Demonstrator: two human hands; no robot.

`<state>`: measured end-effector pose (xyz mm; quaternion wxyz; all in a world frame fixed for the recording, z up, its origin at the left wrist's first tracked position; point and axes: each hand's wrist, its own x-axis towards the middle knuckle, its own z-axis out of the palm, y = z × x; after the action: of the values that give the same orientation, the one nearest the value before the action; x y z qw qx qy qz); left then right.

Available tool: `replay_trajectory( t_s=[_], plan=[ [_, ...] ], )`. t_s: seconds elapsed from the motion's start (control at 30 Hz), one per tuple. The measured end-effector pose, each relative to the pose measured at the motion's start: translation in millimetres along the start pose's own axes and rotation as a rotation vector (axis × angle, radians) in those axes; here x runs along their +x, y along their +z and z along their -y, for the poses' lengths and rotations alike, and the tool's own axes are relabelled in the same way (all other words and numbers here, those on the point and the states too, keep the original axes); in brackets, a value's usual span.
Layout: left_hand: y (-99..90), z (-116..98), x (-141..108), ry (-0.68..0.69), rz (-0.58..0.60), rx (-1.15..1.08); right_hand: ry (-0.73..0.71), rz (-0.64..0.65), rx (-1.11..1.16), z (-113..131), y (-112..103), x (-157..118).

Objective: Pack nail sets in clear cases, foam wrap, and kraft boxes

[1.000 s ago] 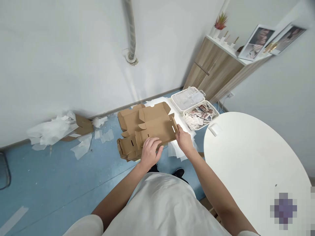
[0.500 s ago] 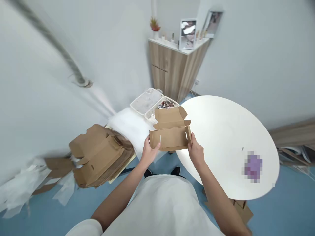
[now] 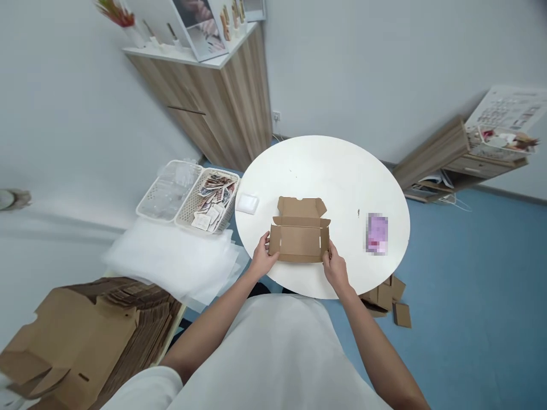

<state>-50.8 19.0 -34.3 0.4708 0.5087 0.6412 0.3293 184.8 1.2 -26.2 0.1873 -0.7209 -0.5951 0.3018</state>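
A brown cardboard box (image 3: 300,241), partly folded with its lid flap laid open away from me, is over the near part of the round white table (image 3: 316,165). My left hand (image 3: 262,257) grips its left end, thumb on the inside near the slot. At the right end my right hand (image 3: 335,266) is closed round the side wall. Both side walls stand partly raised. Nothing lies inside the box. Whether its base touches the tabletop I cannot tell. Left of it on the table is a small white packet (image 3: 247,203).
To the left are a white basket (image 3: 194,204) of printed cards with an open lid, white sheets (image 3: 171,259), and a stack of flat cardboard boxes (image 3: 98,336). A blurred purple item (image 3: 376,233) lies on the table's right. Small boxes (image 3: 387,296) sit on the floor.
My view has turned right toward the table. Both hands have carried the cardboard box from beside the table's left edge to over the tabletop, keeping their hold.
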Motion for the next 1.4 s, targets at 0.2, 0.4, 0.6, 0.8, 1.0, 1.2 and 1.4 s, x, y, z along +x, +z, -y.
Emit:
replay_trajectory(
  t_s=[0.2, 0.4, 0.6, 0.8, 1.0, 1.2, 1.4],
  plan=[
    [8.1, 19.2, 19.2, -0.043, 0.074, 0.036, 0.128, 0.059, 0.147, -19.1, 13.2, -1.3],
    [8.9, 41.2, 34.2, -0.056, 0.115, -0.025, 0.237, 0.046, 0.223, -23.6, 30.1, -9.7],
    [11.9, 51.8, 43.9, -0.030, 0.217, -0.037, 0.341, -0.005, 0.009, -11.2, 31.6, -20.2],
    [20.4, 55.3, 52.4, -0.033, 0.221, -0.031, 0.432, -0.119, -0.179, -5.7, 26.4, -12.1],
    [10.7, 46.2, 50.1, 0.076, 0.072, 0.177, 0.639, -0.091, -0.143, -24.7, 19.3, -12.0],
    [1.9, 21.4, 33.8, 0.563, 0.153, 0.694, 0.438, -0.177, -0.071, -38.2, 2.9, -0.4],
    [10.6, 13.2, 32.8, 0.713, 0.400, 0.877, 0.282, -0.140, 0.129, -37.0, -14.9, 60.4]
  ],
)
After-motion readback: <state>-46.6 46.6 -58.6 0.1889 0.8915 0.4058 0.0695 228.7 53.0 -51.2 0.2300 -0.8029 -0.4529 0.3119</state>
